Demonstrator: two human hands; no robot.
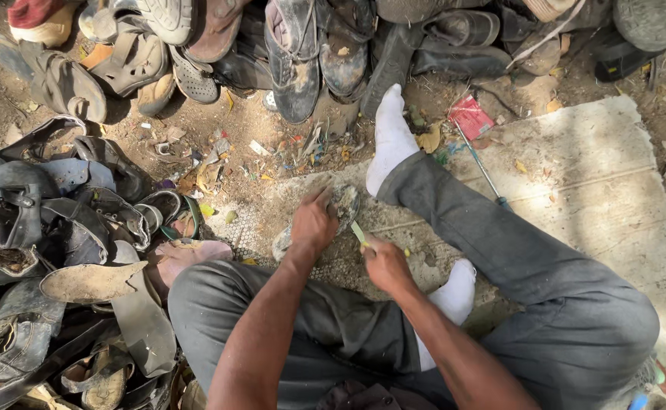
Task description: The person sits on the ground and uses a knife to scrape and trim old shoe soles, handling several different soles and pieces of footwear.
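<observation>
1. Pile of worn shoes and sandals (67, 228) at left and along the top.
2. Grey mat (591, 182) under the seated person.
3. Worn shoe (340, 209) on the mat, between the feet.
4. Left hand (312, 224) fingers curled, gripping the shoe.
5. Right hand (385, 264) fist closed on a thin greenish tool (357, 231), tip at the shoe.

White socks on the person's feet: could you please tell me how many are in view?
2. One white sock is on the outstretched foot beside the worn shoe held by the left hand. The other sock shows under the bent leg, near the right hand.
</observation>
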